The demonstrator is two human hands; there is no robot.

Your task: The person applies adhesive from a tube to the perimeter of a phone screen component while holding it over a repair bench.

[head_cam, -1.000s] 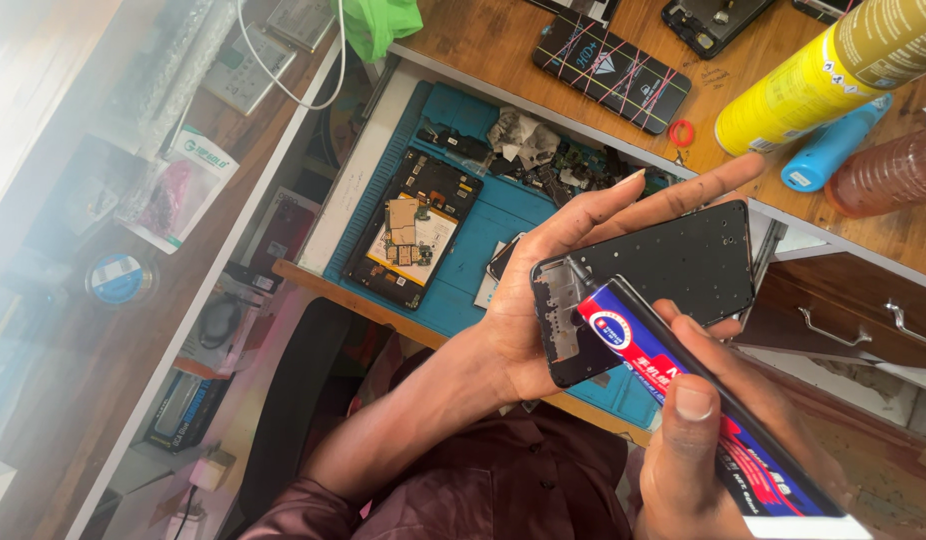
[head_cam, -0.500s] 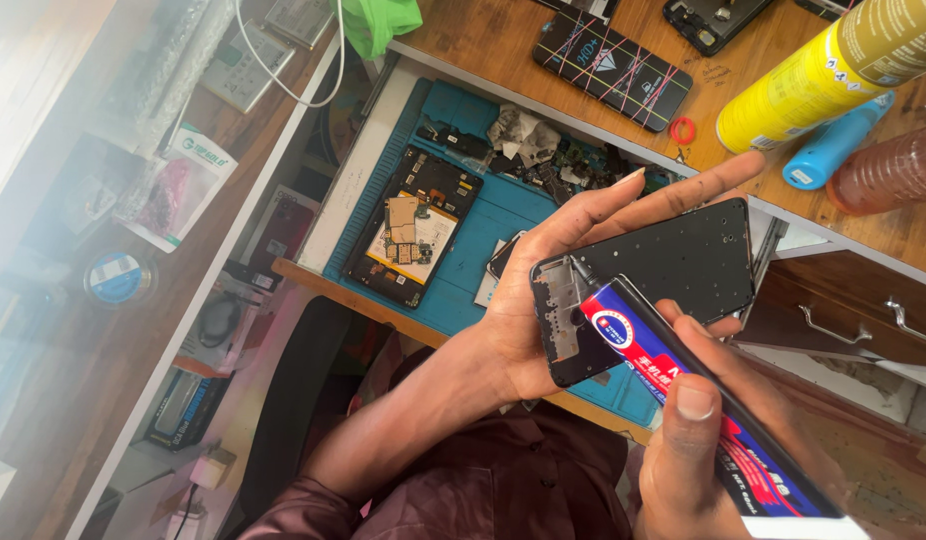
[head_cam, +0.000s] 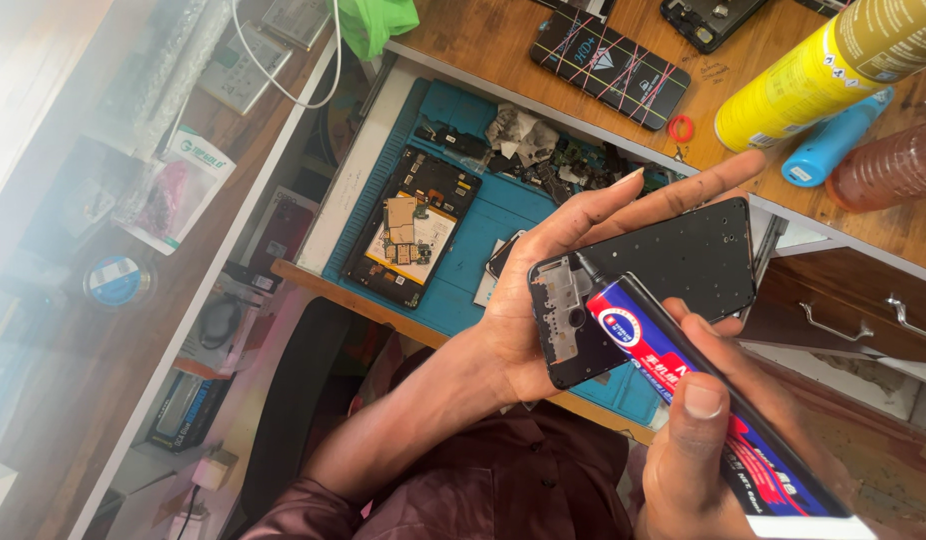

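My left hand [head_cam: 543,290] cradles a black phone frame [head_cam: 683,265], its inner side up, fingers stretched out behind it. My right hand [head_cam: 713,450] grips a glue tube [head_cam: 683,380] with a red, white and blue label. The tube's thin black nozzle touches the frame's upper left corner, near the camera cut-out. Both hands hover above an open drawer lined with a blue work mat [head_cam: 503,215].
An opened phone with exposed circuit board [head_cam: 408,228] lies on the mat, with loose small parts [head_cam: 523,140] behind it. On the wooden bench stand a yellow spray can [head_cam: 823,70], a blue tube [head_cam: 833,140], an amber bottle [head_cam: 898,165] and a rubber-banded phone [head_cam: 608,55].
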